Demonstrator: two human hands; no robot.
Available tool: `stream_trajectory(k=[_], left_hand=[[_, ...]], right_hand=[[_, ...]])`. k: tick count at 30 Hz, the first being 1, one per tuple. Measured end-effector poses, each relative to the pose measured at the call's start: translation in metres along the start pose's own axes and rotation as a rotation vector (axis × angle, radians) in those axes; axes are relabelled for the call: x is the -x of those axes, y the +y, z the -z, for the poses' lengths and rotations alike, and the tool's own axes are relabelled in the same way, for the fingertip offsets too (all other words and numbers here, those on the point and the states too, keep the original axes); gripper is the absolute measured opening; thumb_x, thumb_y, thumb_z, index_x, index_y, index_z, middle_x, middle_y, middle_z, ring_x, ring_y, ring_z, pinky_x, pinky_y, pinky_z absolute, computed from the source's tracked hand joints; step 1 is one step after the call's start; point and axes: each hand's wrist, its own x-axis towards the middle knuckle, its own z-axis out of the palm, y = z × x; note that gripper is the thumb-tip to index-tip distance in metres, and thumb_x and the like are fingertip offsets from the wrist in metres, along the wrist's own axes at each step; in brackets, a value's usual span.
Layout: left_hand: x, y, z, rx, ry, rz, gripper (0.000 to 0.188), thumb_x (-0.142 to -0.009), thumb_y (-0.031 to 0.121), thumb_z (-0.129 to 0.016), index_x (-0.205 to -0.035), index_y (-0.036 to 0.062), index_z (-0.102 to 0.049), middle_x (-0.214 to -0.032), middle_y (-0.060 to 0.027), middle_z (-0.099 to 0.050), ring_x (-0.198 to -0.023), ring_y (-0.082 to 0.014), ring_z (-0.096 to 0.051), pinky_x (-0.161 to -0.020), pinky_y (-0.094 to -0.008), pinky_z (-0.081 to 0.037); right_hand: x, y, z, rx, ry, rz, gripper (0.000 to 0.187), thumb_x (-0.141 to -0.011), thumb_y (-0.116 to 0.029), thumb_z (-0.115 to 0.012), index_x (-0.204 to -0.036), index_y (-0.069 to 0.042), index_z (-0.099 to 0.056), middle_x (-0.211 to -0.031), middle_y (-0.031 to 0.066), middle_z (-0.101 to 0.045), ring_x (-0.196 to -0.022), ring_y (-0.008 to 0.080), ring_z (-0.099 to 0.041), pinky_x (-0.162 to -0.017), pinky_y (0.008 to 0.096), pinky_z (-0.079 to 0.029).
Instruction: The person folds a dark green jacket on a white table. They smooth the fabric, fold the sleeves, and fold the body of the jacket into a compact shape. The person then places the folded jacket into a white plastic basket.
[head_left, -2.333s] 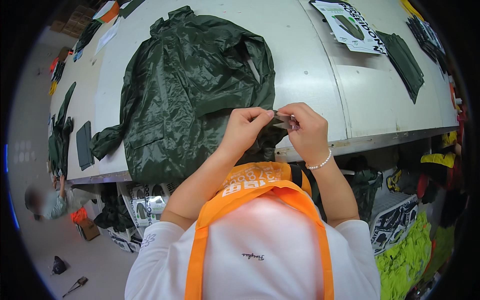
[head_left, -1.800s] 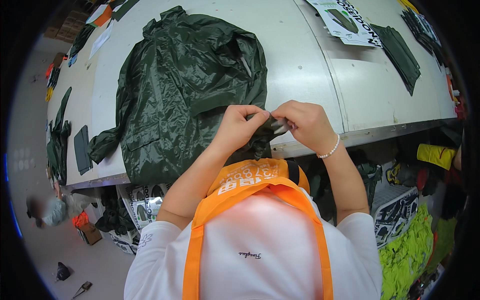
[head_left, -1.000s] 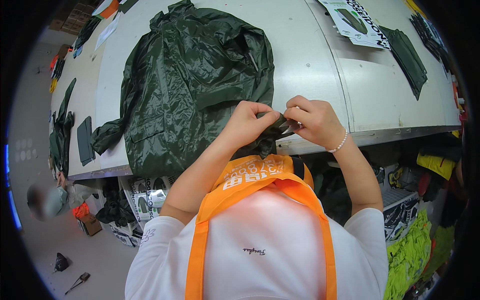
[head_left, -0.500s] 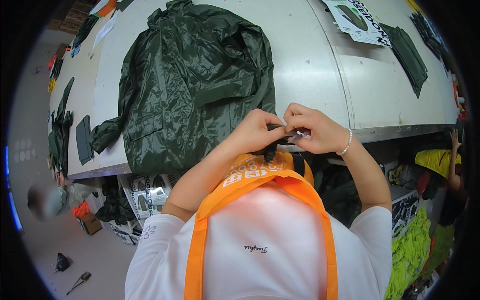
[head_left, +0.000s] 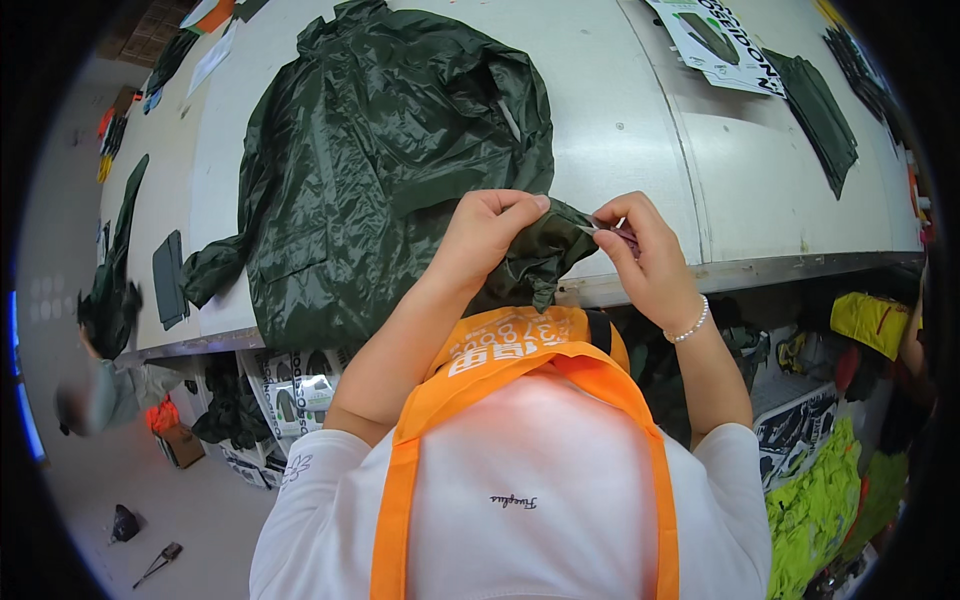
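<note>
A shiny dark green rain jacket (head_left: 350,170) lies spread on the white table, its collar at the far side. My left hand (head_left: 472,240) is closed in a pinch on the jacket's right-hand sleeve (head_left: 548,248), whose bunched end hangs over the table's front edge. In my right hand (head_left: 650,258) are small thread snips (head_left: 625,237), closed in by the fingers. Their pale metal tip touches or nearly touches the sleeve fabric; which of the two cannot be told. Much of the snips is hidden by my fingers.
On the table (head_left: 610,130) lie a folded dark green piece (head_left: 170,278) at left, and printed sheets (head_left: 715,45) and another folded green garment (head_left: 815,115) at far right. Below are shelves with packages and yellow-green clothing (head_left: 820,500). At left, a person (head_left: 100,395) handles a green garment.
My hands have moved apart and slightly up. My left hand has lifted the sleeve end into view, and the right hand with the snips has shifted right. The person at left has moved.
</note>
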Motion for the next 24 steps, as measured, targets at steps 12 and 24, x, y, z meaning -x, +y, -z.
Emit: stream_trajectory(k=[12, 24], left_hand=[[-0.002, -0.003, -0.003, -0.165, -0.008, -0.008, 0.02, -0.084, 0.015, -0.063, -0.089, -0.004, -0.068, -0.078, -0.0021, -0.067, -0.067, -0.0038, -0.058, -0.062, -0.0178, -0.045], [0.005, 0.0, 0.0, -0.154, -0.063, -0.063, 0.012, -0.081, 0.009, -0.066, -0.086, -0.0021, -0.067, -0.08, -0.0005, -0.066, -0.072, -0.0046, -0.057, -0.066, -0.0194, -0.046]], right_hand=[[-0.005, -0.002, -0.01, 0.079, 0.109, 0.099, 0.015, -0.084, -0.013, -0.064, -0.091, -0.002, -0.056, -0.088, 0.0087, -0.056, -0.069, 0.0216, -0.059, -0.061, 0.028, -0.048], [-0.008, 0.013, -0.006, -0.44, -0.011, -0.206, 0.018, -0.081, -0.01, -0.069, -0.093, -0.001, -0.06, -0.083, -0.0021, -0.057, -0.061, 0.0007, -0.042, -0.054, 0.0168, -0.036]])
